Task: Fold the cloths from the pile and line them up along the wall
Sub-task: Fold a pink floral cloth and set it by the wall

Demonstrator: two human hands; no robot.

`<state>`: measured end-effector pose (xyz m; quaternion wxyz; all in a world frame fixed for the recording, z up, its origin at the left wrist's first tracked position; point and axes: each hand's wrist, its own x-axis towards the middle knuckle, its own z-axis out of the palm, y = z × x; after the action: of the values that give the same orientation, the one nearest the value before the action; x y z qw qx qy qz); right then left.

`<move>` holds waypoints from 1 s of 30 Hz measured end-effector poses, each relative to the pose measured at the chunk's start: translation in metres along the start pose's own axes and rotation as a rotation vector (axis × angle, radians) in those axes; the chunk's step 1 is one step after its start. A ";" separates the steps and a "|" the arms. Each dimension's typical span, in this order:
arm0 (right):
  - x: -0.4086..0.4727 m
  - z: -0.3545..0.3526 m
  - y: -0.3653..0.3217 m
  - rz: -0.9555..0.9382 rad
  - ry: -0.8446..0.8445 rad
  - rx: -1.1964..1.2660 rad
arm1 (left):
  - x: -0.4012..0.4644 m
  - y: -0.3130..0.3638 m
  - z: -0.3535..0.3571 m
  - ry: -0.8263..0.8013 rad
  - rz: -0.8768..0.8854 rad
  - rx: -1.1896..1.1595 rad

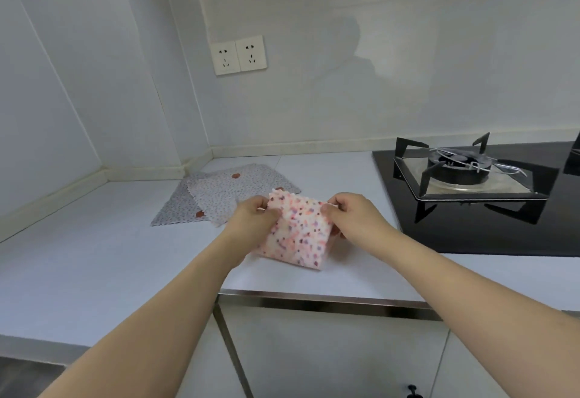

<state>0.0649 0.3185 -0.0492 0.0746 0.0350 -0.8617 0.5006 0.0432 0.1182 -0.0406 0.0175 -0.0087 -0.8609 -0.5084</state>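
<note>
Above counter (94, 259), left hand (251, 217) and right hand (354, 212) pinch pink cloth (298, 234).

White walls (345, 52) meet in a corner at ten o'clock. A double socket (240, 54) sits at twelve. The pale counter (94, 256) runs across; a black hob (470, 196) with its burner (459, 167) lies at three. Cabinet doors (329, 360) stand at six.

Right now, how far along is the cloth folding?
Nothing looks finished: no folded cloth lies along the wall yet. In hand: the left hand and right hand pinch the top corners of a pink spotted cloth, which looks folded, above the counter. Left: placing it by the wall, then folding the grey spotted cloths lying spread in the corner.
</note>
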 end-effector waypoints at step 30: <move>0.036 0.004 0.049 -0.109 0.020 -0.691 | 0.021 -0.014 0.048 0.242 0.280 0.808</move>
<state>0.0226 0.3396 -0.0874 0.1173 0.0488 -0.9764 0.1747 0.0210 0.1531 -0.0752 0.1888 -0.0581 -0.9728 -0.1213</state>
